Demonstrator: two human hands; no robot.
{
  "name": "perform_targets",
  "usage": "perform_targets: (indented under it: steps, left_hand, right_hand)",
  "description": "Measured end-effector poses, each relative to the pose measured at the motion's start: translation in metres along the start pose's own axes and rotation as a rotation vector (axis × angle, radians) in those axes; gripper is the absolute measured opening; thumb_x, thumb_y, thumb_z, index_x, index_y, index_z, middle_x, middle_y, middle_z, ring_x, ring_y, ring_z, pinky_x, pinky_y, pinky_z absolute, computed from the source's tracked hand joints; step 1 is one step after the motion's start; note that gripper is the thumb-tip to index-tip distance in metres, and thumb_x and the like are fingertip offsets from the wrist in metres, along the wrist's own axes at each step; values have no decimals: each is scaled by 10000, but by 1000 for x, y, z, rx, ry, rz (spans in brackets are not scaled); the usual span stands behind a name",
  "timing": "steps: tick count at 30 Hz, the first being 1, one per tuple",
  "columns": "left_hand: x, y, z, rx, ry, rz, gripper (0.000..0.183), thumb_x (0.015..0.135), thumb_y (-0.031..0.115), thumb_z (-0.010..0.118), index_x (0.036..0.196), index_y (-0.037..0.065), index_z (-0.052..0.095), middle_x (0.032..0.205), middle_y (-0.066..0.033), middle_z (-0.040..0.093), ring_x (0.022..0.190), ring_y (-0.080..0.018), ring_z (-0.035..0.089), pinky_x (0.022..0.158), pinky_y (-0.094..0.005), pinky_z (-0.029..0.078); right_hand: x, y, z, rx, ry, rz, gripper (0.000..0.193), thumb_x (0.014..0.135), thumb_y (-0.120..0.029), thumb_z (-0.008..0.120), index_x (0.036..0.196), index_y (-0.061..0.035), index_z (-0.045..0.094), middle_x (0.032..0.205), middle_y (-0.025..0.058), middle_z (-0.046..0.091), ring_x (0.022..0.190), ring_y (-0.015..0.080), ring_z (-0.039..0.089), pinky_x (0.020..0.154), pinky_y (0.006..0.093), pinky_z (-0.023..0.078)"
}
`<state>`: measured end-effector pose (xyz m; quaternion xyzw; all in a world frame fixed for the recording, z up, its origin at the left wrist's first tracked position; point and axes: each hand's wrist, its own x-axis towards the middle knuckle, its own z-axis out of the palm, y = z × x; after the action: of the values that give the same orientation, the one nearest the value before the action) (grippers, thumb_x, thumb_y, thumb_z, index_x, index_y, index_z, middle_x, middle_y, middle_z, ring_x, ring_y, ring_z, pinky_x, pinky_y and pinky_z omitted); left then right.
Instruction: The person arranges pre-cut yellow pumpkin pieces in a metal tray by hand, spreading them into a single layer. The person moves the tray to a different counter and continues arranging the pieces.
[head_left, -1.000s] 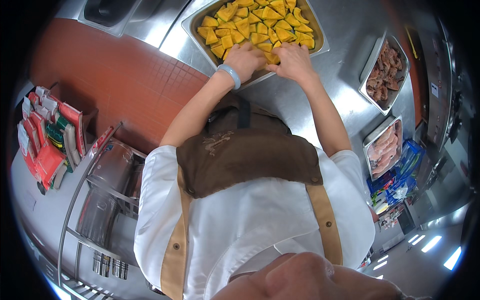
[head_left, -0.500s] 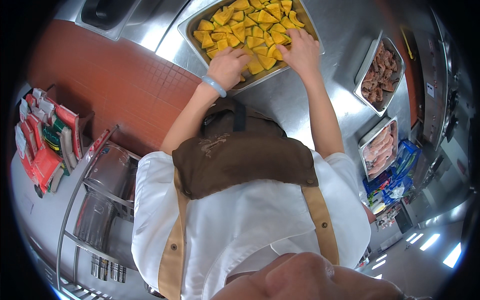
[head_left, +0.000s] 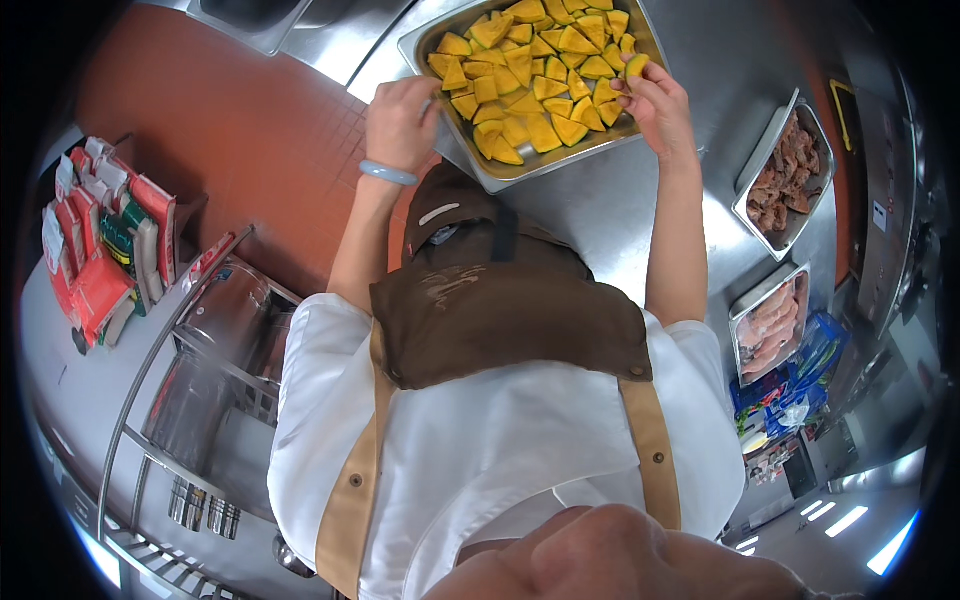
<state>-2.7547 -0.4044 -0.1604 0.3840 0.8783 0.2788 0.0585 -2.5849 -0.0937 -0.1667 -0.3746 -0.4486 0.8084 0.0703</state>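
Observation:
A deep steel tray [head_left: 478, 172] on the steel counter holds a spread layer of pumpkin pieces [head_left: 520, 65], yellow-orange wedges with green rind. My right hand [head_left: 661, 112] is above the tray's right side, thumb and fingers pinching one curved pumpkin piece [head_left: 636, 66]. My left hand [head_left: 400, 125], with a pale bangle on its wrist, hovers by the tray's left rim. Its fingers are loosely bent, thumb apart, and nothing shows between them. Whether those fingertips touch the rim I cannot tell.
To the right on the counter [head_left: 705, 200] stand a tray of brown meat pieces [head_left: 788, 175] and a tray of pale pink meat [head_left: 772, 325], with blue packages [head_left: 815, 365] behind. A metal rack [head_left: 150, 400] and red and green bags [head_left: 110, 240] are at left. A sink [head_left: 250, 15] lies far left.
My left hand has lifted off the pumpkin and moved left, outside the tray. My right hand has moved right and now pinches a piece. The pieces near the front lie shifted.

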Motion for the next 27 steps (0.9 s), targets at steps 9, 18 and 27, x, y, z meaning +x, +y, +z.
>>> perform_targets:
  steps: [9, 18, 27]
  left_hand:
    - [18, 9, 20, 142, 11, 140, 278, 778, 136, 790, 1049, 116, 730, 1012, -46, 733, 981, -300, 643, 770, -443, 505]
    - [48, -20, 7, 265, 138, -172, 314, 756, 161, 811, 1063, 155, 746, 1046, -48, 689, 1001, -307, 619, 843, -466, 487]
    - [53, -30, 11, 149, 115, -96, 323, 761, 147, 801, 1078, 161, 747, 1041, -45, 682, 1016, -295, 612, 842, -454, 461]
  right_hand:
    - [19, 36, 49, -645, -38, -159, 256, 864, -249, 820, 975, -69, 674, 791, 12, 634, 765, 143, 626, 605, 312, 478]
    - [88, 47, 117, -1603, -87, -722, 459, 814, -126, 739, 1260, -200, 659, 1070, 75, 683, 950, 329, 699, 775, 459, 570]
    - [110, 45, 133, -1755, -123, -738, 400, 820, -111, 729, 1196, -230, 658, 1038, 53, 669, 935, 319, 706, 755, 472, 581]
